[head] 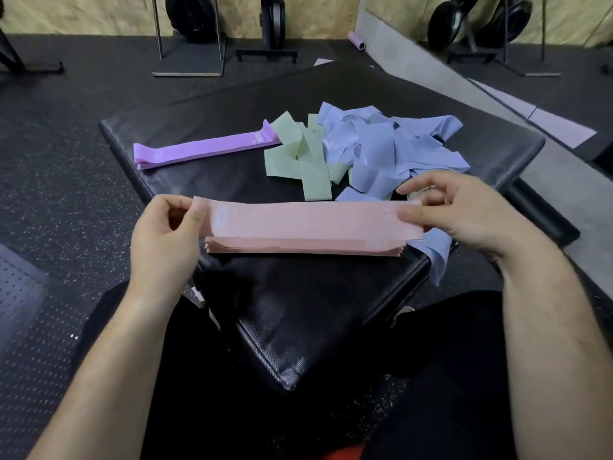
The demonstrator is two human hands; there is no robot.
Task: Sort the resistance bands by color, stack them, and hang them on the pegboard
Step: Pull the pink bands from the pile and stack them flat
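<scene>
Fingers (196,216) pinching pink band (308,221), print (221,216) unreadable

Pink band (308,220), pink stack (303,250), purple bands (202,150), pale green bands (300,157), light blue bands (384,151), black pad (298,310)

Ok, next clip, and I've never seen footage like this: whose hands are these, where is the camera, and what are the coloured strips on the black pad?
There is no machine here. A person wears one wide-angle camera on the head, so the single picture looks forward and down at their own bare hands. The left hand and the right hand each pinch one end of a pink band, held flat over a neat pink stack on a black pad. Farther back lie a tidy purple stack, loose green bands and a jumbled heap of blue bands.
</scene>
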